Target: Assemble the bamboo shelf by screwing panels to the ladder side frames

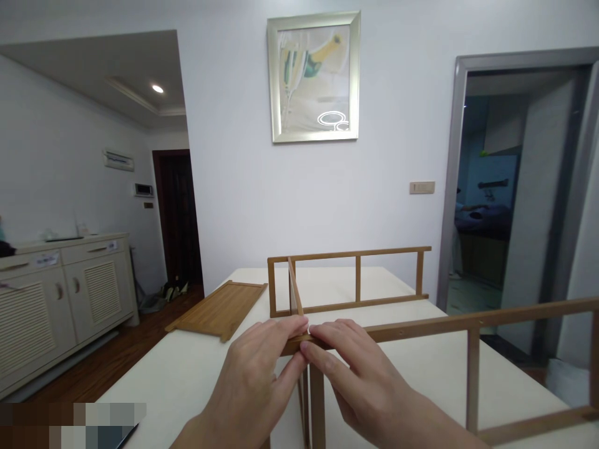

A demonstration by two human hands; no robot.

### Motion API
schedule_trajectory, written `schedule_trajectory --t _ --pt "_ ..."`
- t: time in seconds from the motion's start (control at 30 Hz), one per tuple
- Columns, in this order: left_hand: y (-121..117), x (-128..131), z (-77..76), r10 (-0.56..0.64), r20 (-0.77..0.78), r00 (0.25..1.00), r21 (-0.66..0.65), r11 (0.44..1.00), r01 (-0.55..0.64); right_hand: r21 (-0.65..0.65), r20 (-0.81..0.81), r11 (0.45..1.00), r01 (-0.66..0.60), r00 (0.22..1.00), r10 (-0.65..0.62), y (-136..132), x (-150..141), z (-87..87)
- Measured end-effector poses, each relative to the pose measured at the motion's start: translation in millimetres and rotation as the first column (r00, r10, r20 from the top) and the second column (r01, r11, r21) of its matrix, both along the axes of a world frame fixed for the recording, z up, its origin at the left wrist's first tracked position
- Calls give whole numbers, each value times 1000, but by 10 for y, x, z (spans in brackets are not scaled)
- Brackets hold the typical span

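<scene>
My left hand (255, 368) and my right hand (362, 377) meet at the left end of the near wooden side frame (425, 327). Their fingers are closed around its top rail, fingertips almost touching; whether they also hold some small part is hidden. At this corner, a thin wooden panel (294, 290) set on edge runs back to the far wooden side frame (358, 277), which stands upright with crossbars between two rails. Left of the hands, a slatted wooden board (218, 308) lies flat on the white table (154, 380).
A dark flat object (127, 434) lies at the table's near left edge, partly blurred out. Behind the table rises a white wall with a framed picture (316, 75). A louvred cabinet (70, 299) stands at left, and a doorway (449, 187) opens at right.
</scene>
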State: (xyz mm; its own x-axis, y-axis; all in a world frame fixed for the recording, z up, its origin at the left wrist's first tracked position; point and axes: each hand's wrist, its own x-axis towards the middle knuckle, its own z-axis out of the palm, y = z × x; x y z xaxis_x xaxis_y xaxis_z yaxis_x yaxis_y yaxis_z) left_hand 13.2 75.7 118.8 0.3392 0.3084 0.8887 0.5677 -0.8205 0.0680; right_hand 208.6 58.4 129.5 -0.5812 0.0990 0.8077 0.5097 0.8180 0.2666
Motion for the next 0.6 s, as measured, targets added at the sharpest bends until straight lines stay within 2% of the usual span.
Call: schedule_trajectory --t 0.17,0.33,0.6 --pt "-7 -39 43 -63 -76 995 -20 998 62 -23 128 998 60 990 -57 -37 36 99" --pt "-14 -72 71 -107 -111 988 -82 992 98 -44 -3 999 27 1000 -27 21 3 13" --pt "-38 -49 81 -43 -26 999 -205 978 36 5 -200 1000 20 980 -18 -22 -133 -36"
